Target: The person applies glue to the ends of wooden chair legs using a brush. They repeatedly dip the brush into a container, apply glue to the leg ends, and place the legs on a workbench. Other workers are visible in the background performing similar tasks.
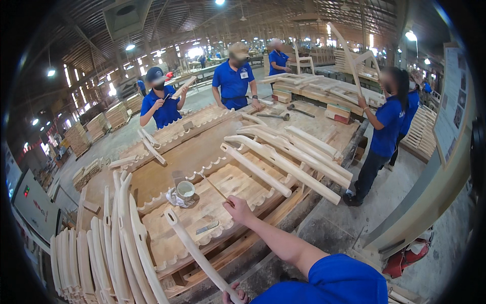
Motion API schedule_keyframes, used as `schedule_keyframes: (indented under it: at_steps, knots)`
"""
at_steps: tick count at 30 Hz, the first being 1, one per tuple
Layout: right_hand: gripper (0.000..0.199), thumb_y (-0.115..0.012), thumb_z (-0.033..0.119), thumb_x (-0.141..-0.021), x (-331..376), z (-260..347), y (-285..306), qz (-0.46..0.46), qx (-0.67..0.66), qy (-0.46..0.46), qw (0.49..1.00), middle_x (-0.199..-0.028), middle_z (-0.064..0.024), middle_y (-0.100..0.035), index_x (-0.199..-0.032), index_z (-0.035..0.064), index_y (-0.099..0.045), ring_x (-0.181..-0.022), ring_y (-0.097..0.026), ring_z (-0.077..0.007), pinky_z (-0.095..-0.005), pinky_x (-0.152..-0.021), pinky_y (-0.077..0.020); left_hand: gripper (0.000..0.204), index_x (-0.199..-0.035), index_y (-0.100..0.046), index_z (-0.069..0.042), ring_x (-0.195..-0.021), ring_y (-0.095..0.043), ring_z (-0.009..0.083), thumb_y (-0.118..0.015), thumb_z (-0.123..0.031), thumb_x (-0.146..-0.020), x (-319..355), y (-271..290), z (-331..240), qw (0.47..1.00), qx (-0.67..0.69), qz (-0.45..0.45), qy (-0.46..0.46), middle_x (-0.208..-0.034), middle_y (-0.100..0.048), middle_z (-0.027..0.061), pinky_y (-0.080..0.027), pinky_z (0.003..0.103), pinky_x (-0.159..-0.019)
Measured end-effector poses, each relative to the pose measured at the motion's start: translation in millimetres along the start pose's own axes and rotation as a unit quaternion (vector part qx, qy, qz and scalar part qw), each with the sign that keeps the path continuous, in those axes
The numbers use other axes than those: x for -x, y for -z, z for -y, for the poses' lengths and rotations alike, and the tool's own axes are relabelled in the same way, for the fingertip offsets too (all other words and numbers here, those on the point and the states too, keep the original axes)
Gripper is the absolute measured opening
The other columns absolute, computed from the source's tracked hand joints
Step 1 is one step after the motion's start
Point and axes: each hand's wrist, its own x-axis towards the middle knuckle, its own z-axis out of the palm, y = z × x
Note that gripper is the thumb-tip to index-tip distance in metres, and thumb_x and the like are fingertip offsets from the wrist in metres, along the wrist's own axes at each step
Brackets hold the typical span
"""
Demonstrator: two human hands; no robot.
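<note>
My right hand (pixel 239 210) pinches a thin wooden stick (pixel 216 188), whose far end points up and left over the bench. Low in the picture, my left hand (pixel 236 294) is wrapped round the near end of a pale, curved wooden chair part (pixel 198 251). That part slants away from me and has a slot in its far end. A small cup (pixel 186 189) with whitish contents stands left of the stick, beside a crumpled white rag (pixel 175 198). Between the cup and my right arm lies a flat-bladed scraper (pixel 207 227).
A scalloped wooden rack (pixel 223 172) edges the bench. Long shaped wooden pieces (pixel 288 157) lie at right; more (pixel 124 233) stand at left. Across the bench are two co-workers; another at right (pixel 387 116) holds a wooden frame. Hammers (pixel 273 116) lie at the far side.
</note>
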Motion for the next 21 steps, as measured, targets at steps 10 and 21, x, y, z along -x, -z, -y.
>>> schedule_keyframes:
  at_steps: [10, 21]
  knots:
    - [0.026, -0.056, 0.019, -0.083, 1.5, -1.7, 0.3, 0.003, -0.010, -0.012, 1.000, -0.055, -0.0144, -0.047, -0.070, -0.0017, -0.047, -0.050, -0.048, -0.0240, -0.0351, -0.050, -0.0392, 0.067, -0.129, -0.040, -0.009, -0.078, -0.058, 0.0153, -0.054, -0.054, -0.081, 4.2, -6.8, 1.4, 0.998, -0.054, -0.029, -0.003, -0.125, -0.050, 0.0080, -0.051, 0.030, -0.062]
    - [0.025, -0.055, 0.018, -0.083, 0.9, -2.5, 1.9, 0.000, -0.012, -0.004, 1.000, -0.056, -0.0153, -0.047, -0.071, -0.0018, -0.046, -0.051, -0.048, -0.0264, -0.0360, -0.051, -0.0394, 0.067, -0.130, -0.040, -0.009, -0.081, -0.058, 0.0154, -0.053, -0.054, -0.082, 5.5, -8.1, -2.6, 0.996, -0.085, -0.036, -0.005, -0.128, -0.048, 0.0055, -0.052, 0.030, -0.065]
